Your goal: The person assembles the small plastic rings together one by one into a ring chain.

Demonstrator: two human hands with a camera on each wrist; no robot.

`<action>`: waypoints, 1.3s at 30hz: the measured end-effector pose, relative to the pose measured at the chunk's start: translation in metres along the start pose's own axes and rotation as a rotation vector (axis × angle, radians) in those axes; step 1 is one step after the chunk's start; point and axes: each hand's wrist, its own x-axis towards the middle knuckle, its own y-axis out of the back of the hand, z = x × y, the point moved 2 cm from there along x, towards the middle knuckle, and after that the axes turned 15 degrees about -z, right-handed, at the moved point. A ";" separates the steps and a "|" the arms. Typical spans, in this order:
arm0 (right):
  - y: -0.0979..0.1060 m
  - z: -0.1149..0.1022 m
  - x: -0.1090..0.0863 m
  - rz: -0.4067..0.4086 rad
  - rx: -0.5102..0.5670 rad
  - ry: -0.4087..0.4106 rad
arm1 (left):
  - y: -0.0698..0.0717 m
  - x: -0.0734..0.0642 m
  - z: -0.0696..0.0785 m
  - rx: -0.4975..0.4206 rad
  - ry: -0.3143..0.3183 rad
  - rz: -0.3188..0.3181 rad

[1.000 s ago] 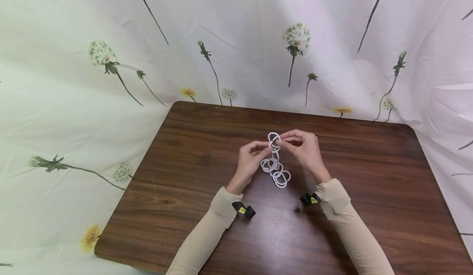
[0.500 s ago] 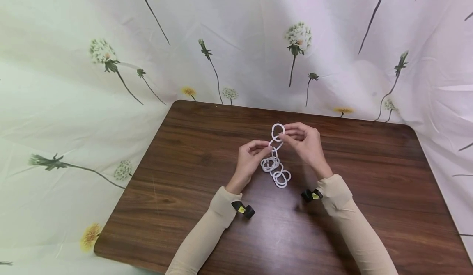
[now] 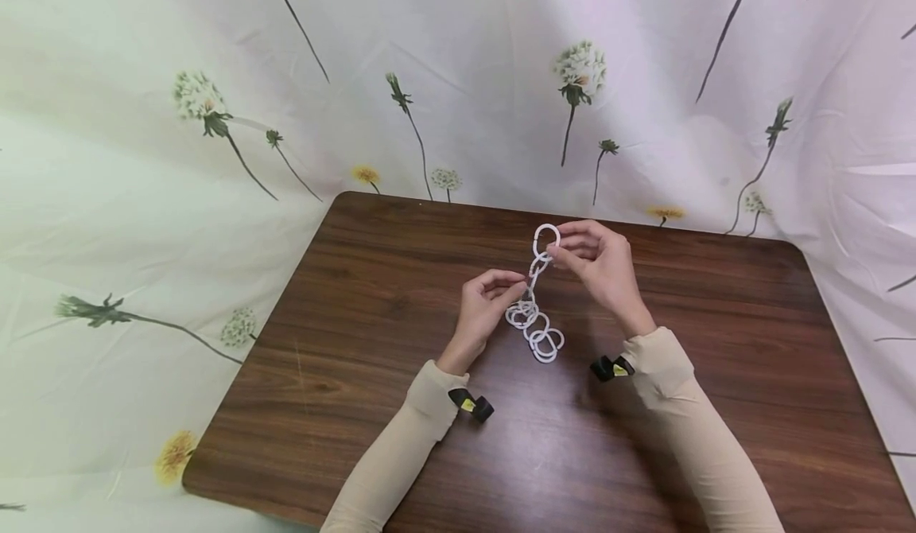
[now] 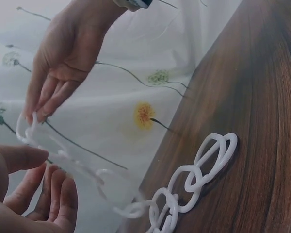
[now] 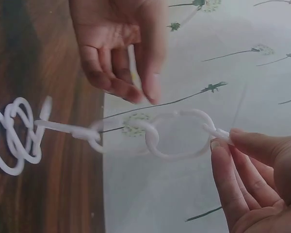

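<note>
In the head view my right hand (image 3: 604, 270) pinches the top link of a white plastic chain (image 3: 547, 226) between thumb and fingertips. From there the chain runs down to several links bunched on the table. The right wrist view shows the pinched link (image 5: 222, 134) threaded through an oval link beside it. My left hand (image 3: 485, 310) hovers beside the middle of the chain, its thumb and loosely bent fingers apart. Nothing sits between them in the left wrist view, where the lower links (image 4: 198, 179) lie on the wood.
A dark brown wooden table (image 3: 358, 342) with rounded corners lies under both hands. Behind and to its sides hangs a pale cloth (image 3: 487, 119) printed with dandelions. Each sleeve cuff carries a small black wrist camera (image 3: 481, 408).
My right hand has moved up and to the right, drawing the chain's upper links out straighter. My left hand stays in place and has let go of the chain.
</note>
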 end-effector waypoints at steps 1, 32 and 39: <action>0.002 -0.002 0.000 0.002 -0.004 0.003 | 0.000 0.000 0.000 0.001 0.001 -0.002; 0.106 -0.017 0.010 0.196 0.113 0.038 | 0.011 -0.011 -0.026 0.064 0.140 -0.082; 0.118 -0.012 0.005 0.217 0.152 0.014 | 0.008 -0.012 -0.033 0.132 0.190 -0.134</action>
